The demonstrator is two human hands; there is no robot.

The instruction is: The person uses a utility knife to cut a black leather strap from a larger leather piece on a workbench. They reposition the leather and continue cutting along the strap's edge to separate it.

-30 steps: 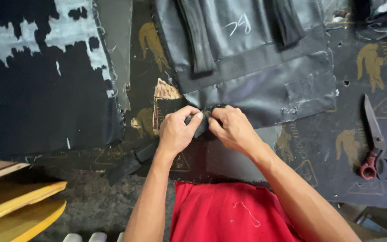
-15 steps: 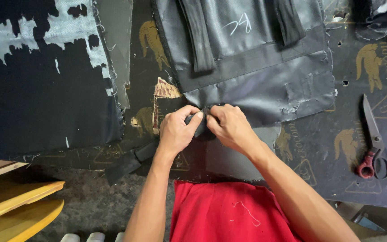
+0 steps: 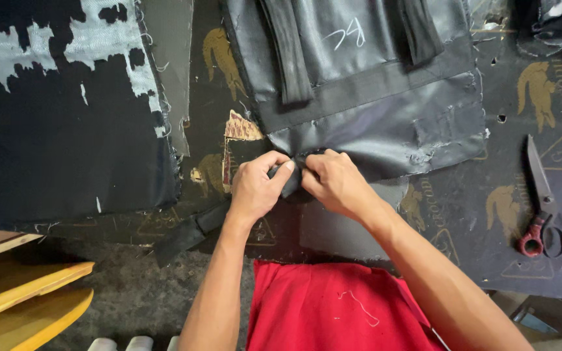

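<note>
Pinching the near corner of the black leatherette panel [image 3: 372, 130] on the worktop [image 3: 450, 214], left hand [image 3: 255, 188] and right hand [image 3: 336, 182] both closed tight on it. Looks soft, floppy, light, slightly slick; best gripped along the folded edge.

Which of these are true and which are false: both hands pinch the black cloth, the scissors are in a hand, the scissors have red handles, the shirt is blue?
1. Both the left hand and the right hand pinch the black cloth. True.
2. The scissors are in a hand. False: they lie on the mat, off to the right.
3. The scissors have red handles. True.
4. The shirt is blue. False: it is red.
</note>
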